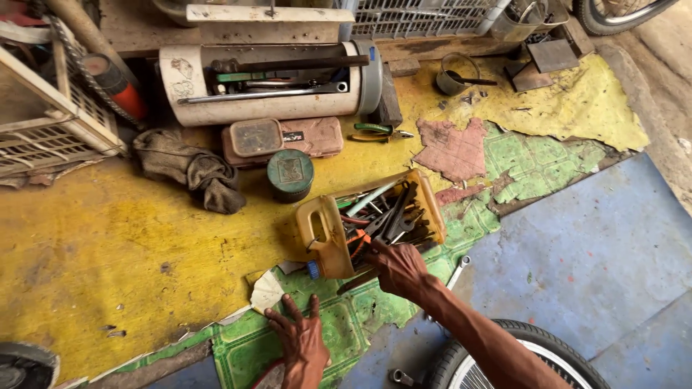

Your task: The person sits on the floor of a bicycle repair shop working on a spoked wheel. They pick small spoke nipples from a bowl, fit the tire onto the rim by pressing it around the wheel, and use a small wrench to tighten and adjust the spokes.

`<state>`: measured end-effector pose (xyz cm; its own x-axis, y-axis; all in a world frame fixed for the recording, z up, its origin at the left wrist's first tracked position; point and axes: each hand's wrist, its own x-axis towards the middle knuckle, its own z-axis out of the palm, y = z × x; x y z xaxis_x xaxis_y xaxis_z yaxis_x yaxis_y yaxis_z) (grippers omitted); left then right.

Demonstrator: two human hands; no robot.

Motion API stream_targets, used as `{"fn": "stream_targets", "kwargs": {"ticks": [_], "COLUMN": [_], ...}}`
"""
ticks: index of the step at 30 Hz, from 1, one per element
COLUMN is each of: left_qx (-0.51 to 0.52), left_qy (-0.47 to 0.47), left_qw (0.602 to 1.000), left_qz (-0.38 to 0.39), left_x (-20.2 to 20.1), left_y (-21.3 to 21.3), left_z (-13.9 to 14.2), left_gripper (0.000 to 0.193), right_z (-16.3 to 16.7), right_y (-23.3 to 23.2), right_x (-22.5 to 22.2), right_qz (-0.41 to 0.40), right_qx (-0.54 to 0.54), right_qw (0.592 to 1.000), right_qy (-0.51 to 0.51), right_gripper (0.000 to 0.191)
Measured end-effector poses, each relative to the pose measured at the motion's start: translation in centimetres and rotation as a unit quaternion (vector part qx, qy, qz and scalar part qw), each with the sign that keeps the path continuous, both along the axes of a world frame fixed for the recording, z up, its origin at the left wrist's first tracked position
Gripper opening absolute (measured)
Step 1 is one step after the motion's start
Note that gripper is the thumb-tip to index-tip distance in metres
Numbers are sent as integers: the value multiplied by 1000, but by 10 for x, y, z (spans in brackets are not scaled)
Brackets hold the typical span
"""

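Note:
A yellow cut-open jug (321, 230) lies on its side on the floor and holds several wrenches, pliers and other hand tools (389, 216). My right hand (398, 268) reaches into its open side, fingers down among the tools; whether it grips one is hidden. My left hand (303, 338) rests flat on the worn green flooring (346, 317), fingers spread, holding nothing. A wrench (458, 270) lies on the floor just right of my right wrist.
A white cut-open canister (267, 104) with long tools lies at the back. In front of it are a reddish case (281, 137), a round green tin (290, 173), a dirty rag (191, 169) and green-handled pliers (378, 132). A bicycle wheel (504, 353) sits at bottom right, a crate (43, 108) at left.

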<state>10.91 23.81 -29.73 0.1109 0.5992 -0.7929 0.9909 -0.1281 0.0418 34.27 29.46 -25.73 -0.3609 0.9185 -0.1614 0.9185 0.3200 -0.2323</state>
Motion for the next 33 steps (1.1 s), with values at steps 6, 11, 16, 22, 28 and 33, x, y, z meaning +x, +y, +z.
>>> {"fn": "stream_targets", "kwargs": {"ticks": [6,11,16,22,28,33], "left_qx": [39,33,34,29,13,4], "left_qy": [-23,-23,-25,-20,-12,-15], "left_qw": [999,999,999,999,1000,1000], "left_qz": [4,1,-1,1,6,22], "left_x": [-5,-5,-5,-3,-3,-2], "left_y": [-7,-7,-7,-6,-3,-2], "left_z": [-10,-6,-5,-5,8,7], "left_gripper": [114,111,113,115,118,125], "right_z": [-12,-17,-23,-17,12,34], "right_y": [21,7,9,23,49,60], "right_x": [-29,-26,-25,-27,7,21], "right_qz": [19,35,11,20,39,-35], "right_qx": [-162,-86,-104,-166,-267,-321], "right_qw": [970,985,986,970,958,945], "right_qy": [-181,-146,-129,-177,-93,47], "right_gripper": [17,23,27,32,41,56]}}
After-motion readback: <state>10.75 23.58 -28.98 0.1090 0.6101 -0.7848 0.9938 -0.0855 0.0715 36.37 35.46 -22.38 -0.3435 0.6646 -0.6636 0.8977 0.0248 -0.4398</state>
